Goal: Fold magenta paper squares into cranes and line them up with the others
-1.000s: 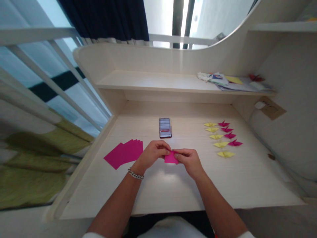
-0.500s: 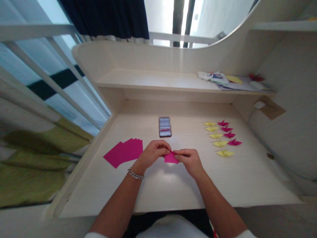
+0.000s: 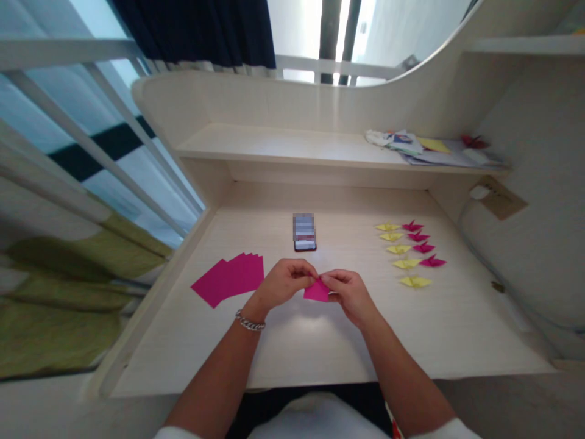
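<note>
Between my hands is a small folded piece of pink origami paper (image 3: 315, 292), held just above the desk. My left hand (image 3: 287, 281) pinches its upper left edge with thumb and fingertips; a silver chain bracelet (image 3: 250, 322) circles that wrist. On the other side my right hand (image 3: 350, 292) grips the upper right edge, thumb on top and fingers curled behind it. The fingers cover the paper's upper part, so its folds there are hidden. Left of my left hand lies a fanned stack of pink paper sheets (image 3: 231, 279).
A phone (image 3: 304, 231) lies on the desk (image 3: 315, 353) beyond my hands. At the right stand several yellow paper cranes (image 3: 399, 249) beside several pink paper cranes (image 3: 423, 247). The shelf (image 3: 283, 143) behind holds papers (image 3: 439, 149). A cable (image 3: 484, 259) runs down the right wall.
My right thumb and fingers have shifted on the folded paper, the fingers now curling lower behind it. My left hand keeps its pinch almost unchanged.
</note>
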Motion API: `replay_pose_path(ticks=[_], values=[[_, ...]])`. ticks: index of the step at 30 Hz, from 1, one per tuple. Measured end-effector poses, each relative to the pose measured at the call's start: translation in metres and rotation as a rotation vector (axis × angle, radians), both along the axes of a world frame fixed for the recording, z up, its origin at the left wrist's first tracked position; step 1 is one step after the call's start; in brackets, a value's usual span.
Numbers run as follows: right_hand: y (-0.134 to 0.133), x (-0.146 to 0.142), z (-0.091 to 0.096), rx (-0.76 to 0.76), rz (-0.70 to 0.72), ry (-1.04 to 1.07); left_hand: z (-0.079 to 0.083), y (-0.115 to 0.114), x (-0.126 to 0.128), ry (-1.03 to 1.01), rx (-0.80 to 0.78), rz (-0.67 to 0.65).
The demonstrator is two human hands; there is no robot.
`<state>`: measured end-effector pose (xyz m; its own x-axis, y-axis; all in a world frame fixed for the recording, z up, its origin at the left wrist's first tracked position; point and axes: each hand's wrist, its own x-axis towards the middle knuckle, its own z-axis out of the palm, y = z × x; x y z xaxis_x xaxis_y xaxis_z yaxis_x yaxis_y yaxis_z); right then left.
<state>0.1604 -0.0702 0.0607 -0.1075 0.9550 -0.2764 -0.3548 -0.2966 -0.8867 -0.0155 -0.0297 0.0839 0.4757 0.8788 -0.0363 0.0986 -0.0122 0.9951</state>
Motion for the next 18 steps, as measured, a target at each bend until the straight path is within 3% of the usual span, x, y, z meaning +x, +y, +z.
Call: replay_pose_path(ticks=[11,18], values=[[0.0,-0.001,-0.007,0.067,-0.028,-0.133,-0.012,-0.011,0.009,-0.097,-0.074,0.227],[-0.001,-0.008,-0.008,0.052,-0.095,-0.129,-0.023,-0.018,0.018,-0.091,-0.037,0.403]])
